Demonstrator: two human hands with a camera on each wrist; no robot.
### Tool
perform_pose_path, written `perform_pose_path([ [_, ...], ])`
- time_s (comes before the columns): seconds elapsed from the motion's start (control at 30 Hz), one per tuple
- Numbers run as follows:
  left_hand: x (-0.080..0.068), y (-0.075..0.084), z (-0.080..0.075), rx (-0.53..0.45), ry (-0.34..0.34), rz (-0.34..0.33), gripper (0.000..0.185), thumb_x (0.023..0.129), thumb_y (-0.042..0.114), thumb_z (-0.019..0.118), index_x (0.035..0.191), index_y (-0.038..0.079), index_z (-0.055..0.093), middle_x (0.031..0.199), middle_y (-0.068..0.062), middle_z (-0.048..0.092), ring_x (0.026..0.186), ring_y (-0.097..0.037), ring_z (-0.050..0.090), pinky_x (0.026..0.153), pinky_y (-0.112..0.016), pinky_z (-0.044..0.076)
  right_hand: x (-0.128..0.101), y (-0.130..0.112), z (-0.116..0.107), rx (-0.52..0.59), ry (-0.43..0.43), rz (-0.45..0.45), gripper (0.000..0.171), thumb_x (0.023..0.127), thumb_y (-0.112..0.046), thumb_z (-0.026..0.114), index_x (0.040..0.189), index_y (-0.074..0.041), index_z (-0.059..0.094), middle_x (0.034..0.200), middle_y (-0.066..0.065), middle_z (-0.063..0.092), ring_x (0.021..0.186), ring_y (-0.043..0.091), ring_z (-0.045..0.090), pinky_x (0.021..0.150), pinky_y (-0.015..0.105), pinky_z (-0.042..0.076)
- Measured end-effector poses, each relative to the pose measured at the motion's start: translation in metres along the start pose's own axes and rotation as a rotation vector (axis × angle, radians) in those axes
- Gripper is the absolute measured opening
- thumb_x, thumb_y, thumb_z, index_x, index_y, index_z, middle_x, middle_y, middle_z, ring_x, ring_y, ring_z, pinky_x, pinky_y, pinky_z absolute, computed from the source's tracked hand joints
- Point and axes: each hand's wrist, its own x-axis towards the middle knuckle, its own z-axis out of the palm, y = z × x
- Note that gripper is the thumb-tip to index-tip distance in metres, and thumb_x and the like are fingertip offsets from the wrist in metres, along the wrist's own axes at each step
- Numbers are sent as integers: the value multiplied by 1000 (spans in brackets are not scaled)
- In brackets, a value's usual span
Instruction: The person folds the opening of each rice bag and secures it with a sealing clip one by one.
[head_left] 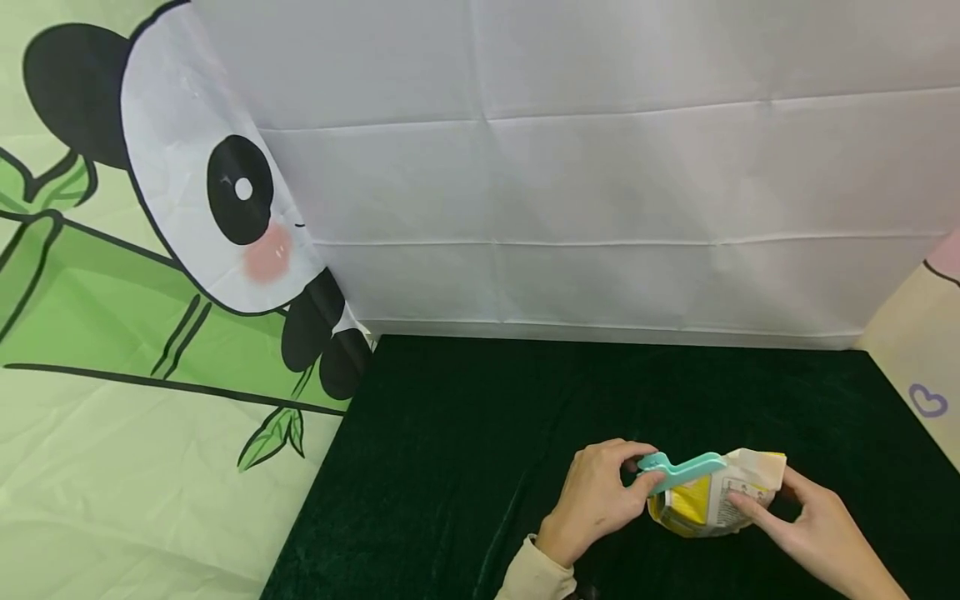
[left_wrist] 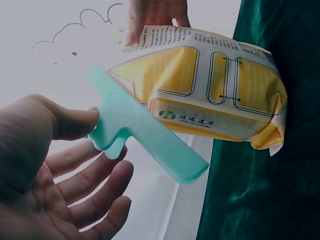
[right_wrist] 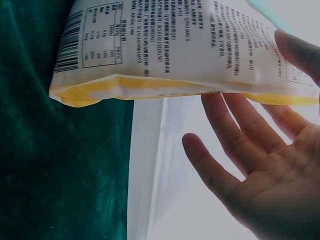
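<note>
My left hand (head_left: 600,500) pinches a turquoise bag clip (left_wrist: 145,132) by its tab between thumb and fingertips. The clip's long bar slants in front of a white and yellow food bag (head_left: 693,504); whether it touches the bag I cannot tell. My right hand (head_left: 828,529) grips the bag at the other end, thumb on the printed face and fingers beneath, as the right wrist view shows. Small print, a table and a barcode (right_wrist: 68,42) cover that face. Some folds of the bag bulge at a corner (left_wrist: 272,132).
A dark green velvet cloth (head_left: 450,467) covers the table beneath both hands. Behind it hangs a creased white sheet (head_left: 600,183). To the left stands a backdrop with a panda print (head_left: 187,167), and at the right edge a cream panel with a purple heart (head_left: 927,401).
</note>
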Motion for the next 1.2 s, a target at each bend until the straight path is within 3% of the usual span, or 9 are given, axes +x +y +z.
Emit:
perform_pose_path([
  [0.13, -1, 0, 0, 5, 0, -10, 25, 104, 39, 70, 123, 25, 77, 105, 13, 71, 85, -2, 61, 67, -14, 47, -1, 2, 4, 0, -20, 22, 57, 98, -42, 78, 136, -2, 63, 118, 13, 75, 93, -2, 63, 73, 27, 54],
  [0.23, -1, 0, 0, 0, -4, -22, 24, 103, 38, 71, 122, 25, 77, 108, 13, 73, 87, -1, 61, 67, -14, 48, -1, 5, 9, 10, -48, 25, 60, 98, -41, 78, 139, -1, 60, 120, 15, 74, 104, 23, 71, 82, 44, 60],
  [0.33, 0, -2, 0, -20, -2, -28, 23, 103, 36, 72, 121, 23, 77, 107, 13, 73, 87, 3, 61, 68, -14, 50, 1, 10, 14, 20, -74, 24, 65, 97, -41, 79, 141, 2, 58, 124, 20, 73, 112, 42, 69, 88, 63, 58],
  [0.57, 4, -6, 3, -50, 27, -6, 21, 104, 30, 70, 120, 18, 78, 112, 10, 77, 88, 10, 61, 78, -11, 53, 9, 27, 24, 44, -175, 38, 70, 96, -41, 79, 144, 3, 52, 129, 22, 70, 116, 46, 68, 91, 62, 58],
  [0.7, 7, -9, 3, -70, 58, 2, 21, 104, 28, 71, 120, 17, 80, 111, 8, 80, 78, 11, 60, 69, -9, 53, 14, 36, 28, 64, -227, 47, 71, 98, -41, 78, 147, 2, 49, 135, 27, 67, 121, 50, 66, 92, 62, 58],
  [0.9, -6, -7, 4, -95, 64, 24, 20, 103, 26, 72, 118, 17, 81, 104, 6, 82, 57, 12, 49, 51, -9, 48, -6, 30, 38, 71, -198, 62, 69, 96, -39, 79, 146, 0, 50, 135, 25, 67, 121, 48, 66, 92, 61, 59],
  [1.0, -13, -7, 4, -101, 63, 38, 20, 103, 25, 72, 118, 16, 81, 104, 6, 82, 52, 13, 46, 48, -9, 47, -16, 25, 42, 63, -178, 75, 68, 96, -39, 80, 145, -2, 51, 133, 22, 68, 120, 45, 67, 91, 56, 60],
  [1.2, -27, -4, 3, -116, 45, 73, 20, 103, 24, 71, 119, 16, 80, 96, 7, 79, 43, 11, 36, 41, -9, 39, -36, 18, 52, 77, -143, 92, 66, 95, -37, 81, 143, 0, 52, 132, 22, 68, 119, 45, 67, 91, 59, 59],
])
